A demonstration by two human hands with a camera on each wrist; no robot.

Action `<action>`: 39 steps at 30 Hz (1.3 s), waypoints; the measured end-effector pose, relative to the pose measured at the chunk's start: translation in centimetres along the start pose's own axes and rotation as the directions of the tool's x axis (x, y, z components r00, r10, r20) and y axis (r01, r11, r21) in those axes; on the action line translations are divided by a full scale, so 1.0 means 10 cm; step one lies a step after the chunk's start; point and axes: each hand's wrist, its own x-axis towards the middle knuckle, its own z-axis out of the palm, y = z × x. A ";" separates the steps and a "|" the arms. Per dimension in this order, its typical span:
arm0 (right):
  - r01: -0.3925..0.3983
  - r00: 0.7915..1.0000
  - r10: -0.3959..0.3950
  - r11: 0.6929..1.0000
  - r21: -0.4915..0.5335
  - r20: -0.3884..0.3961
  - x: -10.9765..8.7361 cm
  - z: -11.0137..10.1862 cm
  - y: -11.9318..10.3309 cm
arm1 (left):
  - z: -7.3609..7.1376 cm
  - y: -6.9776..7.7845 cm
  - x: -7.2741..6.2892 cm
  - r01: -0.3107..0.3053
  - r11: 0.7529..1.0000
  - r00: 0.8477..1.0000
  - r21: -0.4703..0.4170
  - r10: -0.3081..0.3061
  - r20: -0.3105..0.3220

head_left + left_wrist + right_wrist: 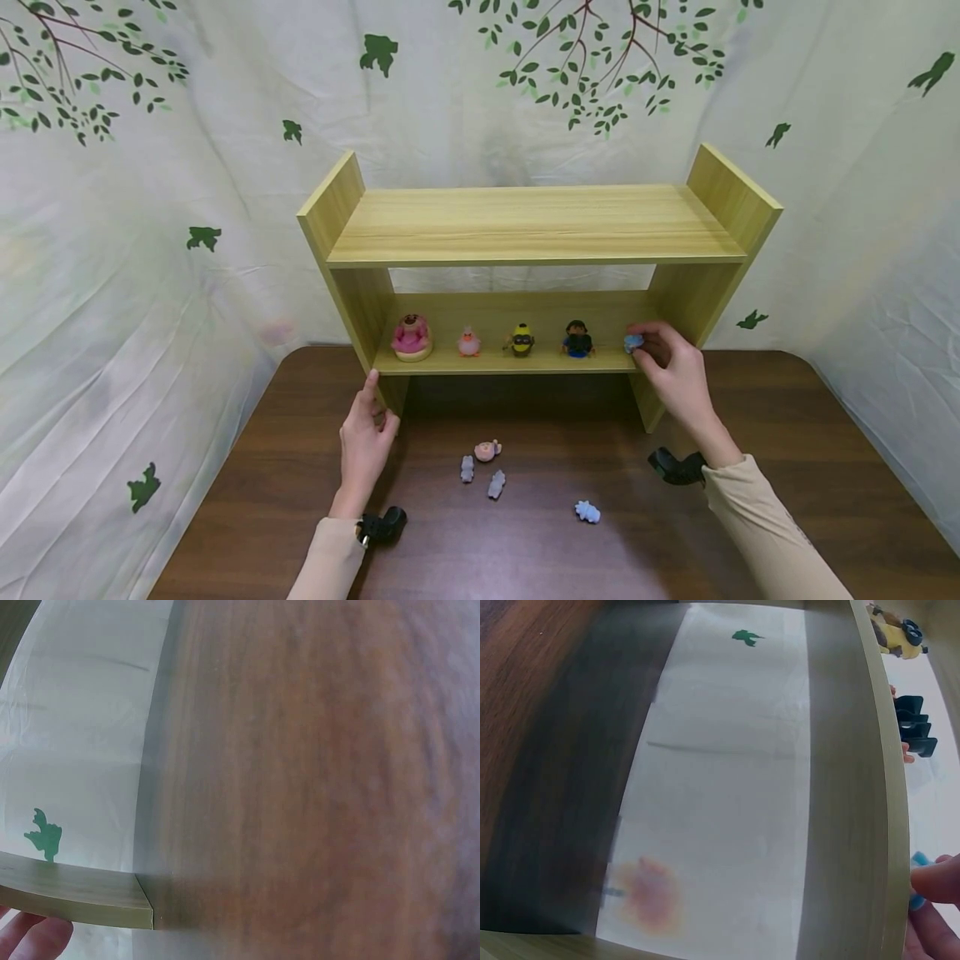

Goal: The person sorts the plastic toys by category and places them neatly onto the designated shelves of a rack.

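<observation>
On the middle board of a two-tier wooden shelf (pixel 537 225), my right hand (pixel 675 375) pinches a small blue toy figure (pixel 633 342) at the right end. Fingers cover part of the figure. My left hand (pixel 365 439) touches the front edge of the shelf's left side panel, its index finger extended. To the left of the blue figure stand a pink bear figure (pixel 412 337), a small pink figure (pixel 468 342), a yellow-and-black figure (pixel 521 340) and a dark-clothed figure (pixel 577 339), spaced in a row.
On the brown table (pixel 540 558) before the shelf lie a pinkish figure (pixel 487 451), two greyish figures (pixel 467 469) and a light blue figure (pixel 588 512). A leaf-printed white cloth (pixel 465 100) hangs behind. The upper board (pixel 525 225) overhangs the row.
</observation>
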 end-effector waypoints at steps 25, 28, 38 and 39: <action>0.138 0.986 -0.121 0.978 0.157 -0.114 -0.08 -0.08 0.08 | -0.01 0.01 0.00 0.000 1.000 1.000 -0.005 0.000 0.001; 0.153 0.985 -0.134 0.968 0.200 -0.106 -0.10 -0.07 0.06 | 0.00 0.01 0.00 0.003 1.000 1.000 -0.003 -0.003 0.001; 0.157 0.988 -0.149 0.960 0.230 -0.052 -0.23 0.04 -0.04 | 0.01 -0.02 0.00 -0.007 1.000 1.000 -0.002 0.007 -0.009; 0.156 0.988 -0.150 0.959 0.235 -0.044 -0.25 0.05 -0.04 | 0.01 -0.02 -0.01 -0.009 1.000 1.000 -0.002 0.009 -0.010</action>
